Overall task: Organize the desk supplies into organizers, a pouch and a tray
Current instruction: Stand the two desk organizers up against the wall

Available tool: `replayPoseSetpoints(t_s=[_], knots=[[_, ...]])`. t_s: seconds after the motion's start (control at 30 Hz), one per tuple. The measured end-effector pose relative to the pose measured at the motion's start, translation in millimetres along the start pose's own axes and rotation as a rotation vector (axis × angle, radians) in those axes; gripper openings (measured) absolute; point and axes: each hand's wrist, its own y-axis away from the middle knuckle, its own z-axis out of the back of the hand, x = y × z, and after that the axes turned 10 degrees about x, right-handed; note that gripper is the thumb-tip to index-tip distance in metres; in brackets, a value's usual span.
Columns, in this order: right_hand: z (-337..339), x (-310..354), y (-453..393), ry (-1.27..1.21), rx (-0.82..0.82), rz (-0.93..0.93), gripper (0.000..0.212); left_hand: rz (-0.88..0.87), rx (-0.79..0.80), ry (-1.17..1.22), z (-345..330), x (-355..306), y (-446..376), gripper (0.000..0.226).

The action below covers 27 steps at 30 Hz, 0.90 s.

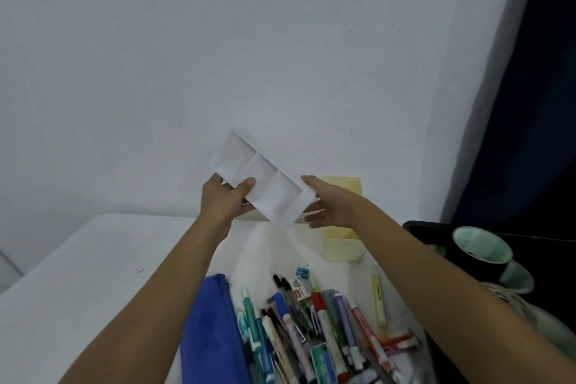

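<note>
Gripped by the left hand (pixel 225 196), the white tray (pixel 265 184) hangs in the air above the far part of the table (pixel 93 259), tilted so that its open side with three compartments faces the camera. That hand's thumb lies across the tray's near wall and its fingers curl behind, so the grip there is clamped on the tray. The right hand (pixel 327 206) meets the tray's other end with fingers nearly straight, one fingertip on the top edge and the rest spread under the corner; it supports rather than clamps.

Just behind the tray and touching the wall stands a pale yellow organizer (pixel 343 243). Nearer the camera than the tray lies the pile of pens and markers (pixel 327 327), with a small blue sharpener (pixel 303 272) at its far edge and a yellow highlighter (pixel 378 302) at its right. A blue pouch (pixel 212 327) lies just left of the pile.

The step in hand looks like placing the tray. It would go best levelled first, compartments up, then lowered flat onto bare table left of the yellow organizer and beyond the pouch, well apart from the pile, so nothing is trapped under it. Both hands should let go only once it sits flat, within easy reach of the pens.
</note>
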Motion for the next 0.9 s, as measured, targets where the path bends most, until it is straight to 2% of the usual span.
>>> replayPoseSetpoints(t_s=[0.1, 0.17, 0.23, 0.43, 0.53, 0.7, 0.9], knots=[[-2.5, 2.1, -1.7, 0.139, -0.152, 0.05, 0.056, -0.207, -0.061, -0.415, -6.5, 3.9, -6.4, 0.045], [-8.6, 3.1, -2.0, 0.136, -0.133, 0.126, 0.057, -0.361, -0.045, -0.627, -11.0, 13.7, -3.6, 0.053], [-14.2, 5.0, -2.2, 0.138, -0.089, 0.221, 0.057, -0.422, 0.01, -0.682, -14.7, 26.7, -2.2, 0.063], [-18.5, 2.1, -6.4, 0.141, -0.006, 0.203, 0.073, -0.395, 0.085, -0.679, -16.8, 51.0, -8.6, 0.062], [-17.7, -2.7, -7.5, 0.093, 0.026, 0.225, 0.061, -0.347, 0.142, -0.71, -15.7, 59.3, -16.5, 0.065], [-16.8, -12.1, -15.7, 0.086, 0.028, 0.224, 0.059, -0.218, 0.171, -0.831, -13.5, 73.4, -25.7, 0.074], [-25.1, -25.0, -22.4, 0.126, -0.029, 0.31, 0.054, -0.109, 0.136, -0.866, -7.5, 80.8, -23.3, 0.063]])
